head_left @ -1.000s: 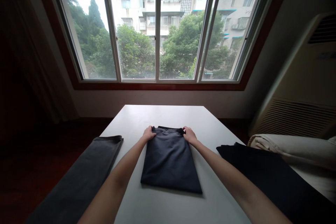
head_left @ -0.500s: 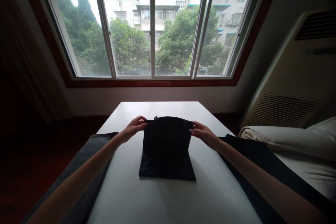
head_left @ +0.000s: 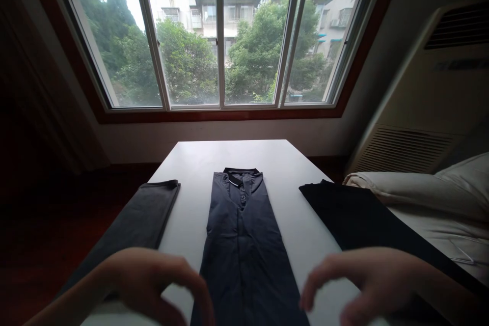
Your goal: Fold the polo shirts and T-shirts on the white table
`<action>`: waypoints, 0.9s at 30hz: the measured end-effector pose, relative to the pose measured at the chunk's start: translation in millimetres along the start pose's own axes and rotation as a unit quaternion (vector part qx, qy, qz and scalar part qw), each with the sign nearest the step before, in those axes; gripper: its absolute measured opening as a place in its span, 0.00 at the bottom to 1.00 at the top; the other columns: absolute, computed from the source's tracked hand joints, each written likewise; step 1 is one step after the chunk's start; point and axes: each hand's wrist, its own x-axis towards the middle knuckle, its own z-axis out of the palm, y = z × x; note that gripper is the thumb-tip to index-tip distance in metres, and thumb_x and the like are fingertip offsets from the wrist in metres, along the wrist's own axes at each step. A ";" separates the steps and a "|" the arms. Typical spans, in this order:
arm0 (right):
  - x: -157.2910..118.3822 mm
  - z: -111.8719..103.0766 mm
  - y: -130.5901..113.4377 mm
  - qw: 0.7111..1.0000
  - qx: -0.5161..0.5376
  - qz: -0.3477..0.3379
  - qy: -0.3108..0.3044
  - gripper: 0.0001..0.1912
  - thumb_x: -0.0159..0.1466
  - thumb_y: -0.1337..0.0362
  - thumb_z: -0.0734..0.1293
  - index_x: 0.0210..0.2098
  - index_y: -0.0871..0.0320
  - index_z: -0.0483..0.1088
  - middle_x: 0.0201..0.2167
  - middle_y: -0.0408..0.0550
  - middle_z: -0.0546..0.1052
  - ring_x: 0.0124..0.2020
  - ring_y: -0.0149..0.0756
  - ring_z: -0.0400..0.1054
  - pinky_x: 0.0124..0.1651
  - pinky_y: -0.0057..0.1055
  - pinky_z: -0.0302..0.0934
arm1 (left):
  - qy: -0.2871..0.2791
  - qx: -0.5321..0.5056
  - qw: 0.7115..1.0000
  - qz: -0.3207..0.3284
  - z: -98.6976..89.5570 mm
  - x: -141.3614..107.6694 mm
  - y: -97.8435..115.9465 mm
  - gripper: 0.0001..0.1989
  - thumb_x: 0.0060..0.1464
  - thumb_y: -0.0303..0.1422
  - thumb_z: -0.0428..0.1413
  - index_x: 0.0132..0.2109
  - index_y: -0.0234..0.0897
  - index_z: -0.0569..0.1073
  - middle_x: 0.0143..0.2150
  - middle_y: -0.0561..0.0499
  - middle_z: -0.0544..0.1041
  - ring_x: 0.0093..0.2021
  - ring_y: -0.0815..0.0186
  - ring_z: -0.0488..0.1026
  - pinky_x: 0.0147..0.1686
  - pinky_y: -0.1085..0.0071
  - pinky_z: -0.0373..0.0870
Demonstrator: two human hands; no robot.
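A dark polo shirt (head_left: 242,244) lies lengthwise on the white table, its buttoned collar end away from me and its near end cut off by the frame. My left hand (head_left: 153,277) arches over the table with thumb and fingers apart. Its fingertips overlap the shirt's left edge; whether they touch it I cannot tell. On the other side my right hand (head_left: 367,280) is curved the same way, thumb and fingers apart, just beyond the shirt's right edge. Nothing shows in either hand.
Grey folded cloth (head_left: 141,214) hangs over the left side of the white table (head_left: 191,155). Black cloth (head_left: 355,209) lies along the right side, beside pale bedding (head_left: 424,188). Beyond the table are a window (head_left: 221,107) and, at right, a floor-standing air conditioner (head_left: 420,91).
The shirt, folded up and held by both hands at its far corners before, now lies longer with its collar showing. Both hands have let go and come back towards me.
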 end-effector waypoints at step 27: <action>352.7 83.6 90.8 0.868 -0.496 -0.017 0.014 0.37 0.71 0.47 0.49 0.70 0.65 0.46 0.71 0.56 0.47 0.72 0.43 0.38 0.70 0.42 0.34 | 0.463 0.295 0.784 -0.290 -179.8 229.6 -236.1 0.40 0.61 0.55 0.37 0.70 0.33 0.53 0.73 0.35 0.44 0.73 0.51 0.37 0.67 0.48 0.29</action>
